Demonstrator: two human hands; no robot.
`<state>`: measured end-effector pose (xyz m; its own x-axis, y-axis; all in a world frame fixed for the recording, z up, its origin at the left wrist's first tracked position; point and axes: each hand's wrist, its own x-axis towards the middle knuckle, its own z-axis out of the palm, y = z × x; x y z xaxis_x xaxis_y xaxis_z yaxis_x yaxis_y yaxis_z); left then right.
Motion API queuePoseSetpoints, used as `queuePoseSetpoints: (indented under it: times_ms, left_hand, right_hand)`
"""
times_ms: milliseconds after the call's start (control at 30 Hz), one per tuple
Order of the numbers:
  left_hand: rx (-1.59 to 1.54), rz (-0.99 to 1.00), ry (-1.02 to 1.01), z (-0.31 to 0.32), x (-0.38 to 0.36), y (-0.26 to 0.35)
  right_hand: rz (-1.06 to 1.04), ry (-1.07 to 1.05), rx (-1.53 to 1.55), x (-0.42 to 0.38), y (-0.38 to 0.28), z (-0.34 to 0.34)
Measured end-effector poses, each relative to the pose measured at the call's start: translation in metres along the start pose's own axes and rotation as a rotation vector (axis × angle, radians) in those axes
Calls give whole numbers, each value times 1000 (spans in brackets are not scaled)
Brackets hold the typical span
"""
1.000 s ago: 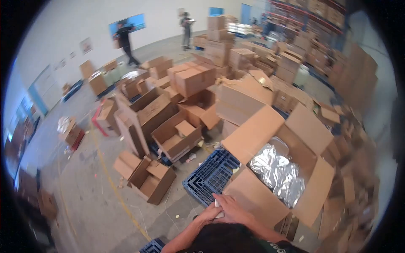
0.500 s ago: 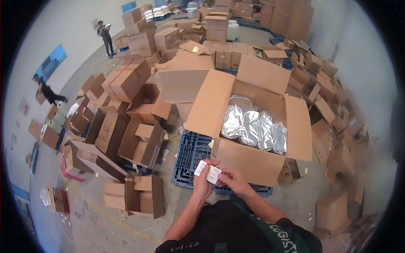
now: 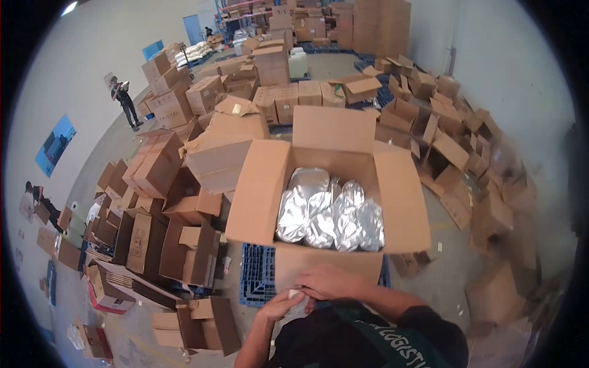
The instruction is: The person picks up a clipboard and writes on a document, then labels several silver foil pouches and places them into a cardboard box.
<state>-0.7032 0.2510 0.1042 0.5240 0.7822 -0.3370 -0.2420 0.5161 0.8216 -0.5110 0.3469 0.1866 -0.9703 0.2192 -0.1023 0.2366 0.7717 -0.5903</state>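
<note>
My left hand (image 3: 283, 305) is closed around a small white label piece (image 3: 297, 299), close to my body. Touching or just above it, my right hand (image 3: 322, 280) reaches across the front flap of a big cardboard box; its fingertips are bent and blurred, and what they hold is hidden. The open box (image 3: 399, 184) has its flaps spread out and contains several shiny silver foil packages (image 3: 320, 214). Under the box lies a blue plastic pallet (image 3: 256, 276).
Empty open cartons (image 3: 187, 251) crowd the left side, and more cartons (image 3: 448, 147) are heaped along the right wall. Closed boxes (image 3: 287, 101) stand behind. One person (image 3: 124, 102) stands at the back left; another person (image 3: 44, 202) bends lower at the far left.
The view has tilted up and shifted right, so the box appears lower and further left. My hands have drawn closer to my body, and the right has moved over the left, covering part of the labels.
</note>
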Motion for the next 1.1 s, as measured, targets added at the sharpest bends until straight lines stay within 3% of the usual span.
queuePoseSetpoints:
  times_ms: [33,67,100,133,167,267,433,567,700,800,967,1100]
  left_hand:
    - [-198,128,-16,-4,15,-11]
    - [-193,145,-9,13,26,5]
    - [-217,184,267,34,32,19]
    - [-241,216,544,48,42,30]
    - [-67,226,590,48,55,25]
    - [129,178,623,76,80,37]
    - [-37,197,568,88,111,22]
    - [215,210,603,95,113,27]
    - [411,283,664,94,117,39]
    - [451,255,754,104,111,39]
    - [539,294,894,113,111,27]
    - [641,241,836,119,113,31]
  right_hand:
    - [23,200,51,-7,6,-7]
    - [41,402,107,-14,13,-16]
    - [134,257,258,-24,22,-27]
    - [120,257,254,-28,39,-21]
    - [112,355,361,-30,59,-4]
    - [88,493,499,-45,93,2]
    - [41,508,334,-67,133,1]
    - [120,466,567,-73,136,-6]
    - [58,505,614,-72,141,-3]
    - [157,402,625,-75,129,-16]
    - [3,285,541,-81,141,-16]
    - [8,252,505,-96,139,-20]
